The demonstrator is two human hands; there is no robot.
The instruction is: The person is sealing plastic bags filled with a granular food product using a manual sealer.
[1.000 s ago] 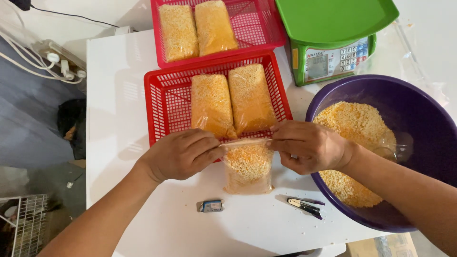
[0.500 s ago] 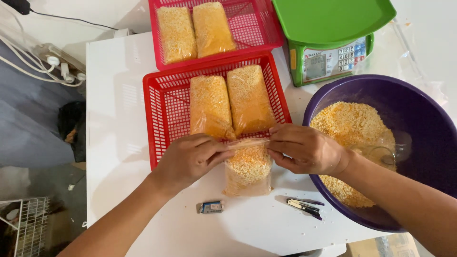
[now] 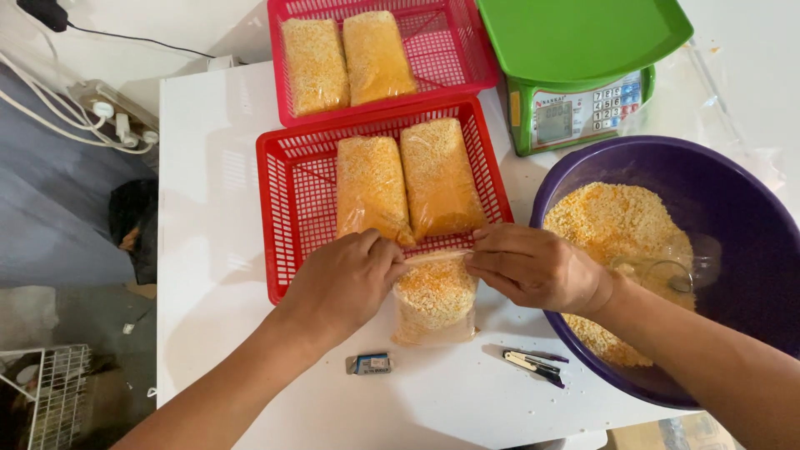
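- Head view looks straight down on a white table (image 3: pixel 217 167), where two bare hands meet over a small clear plastic bag (image 3: pixel 433 302) filled with coarse yellow-orange crumbs.
- The bag lies flat on the table, just in front of the near rim of a red plastic basket (image 3: pixel 296 179), and its open top edge touches that rim.
- The left hand (image 3: pixel 346 279) is closed in a pinch on the left end of the bag's top edge, with the fingers curled down and the knuckles up.
- The right hand (image 3: pixel 533 267) is closed in the same way on the right end of this edge, thumb and fingers pressed together on the plastic, so the edge is stretched straight between both hands.
- Inside the near red basket two filled bags of the same crumbs (image 3: pixel 408 183) lie side by side, touching each other.
- A second red basket (image 3: pixel 454 50) stands behind the first one and also holds two filled bags.
- A large purple bowl (image 3: pixel 733 208) stands to the right, under the right forearm, with a heap of loose crumbs (image 3: pixel 612 225) and a clear scoop or cup (image 3: pixel 667 267) on the heap.
- A green weighing scale (image 3: pixel 583 79) with a green tray is behind the bowl.
- On the table in front of the bag lie a small blue-and-grey box (image 3: pixel 369 363) and, to its right, a dark stapler-like tool (image 3: pixel 535 365); what exactly it is I cannot tell.
- A white power strip (image 3: pixel 117 117) with cables lies on the floor at the left, away from the table.
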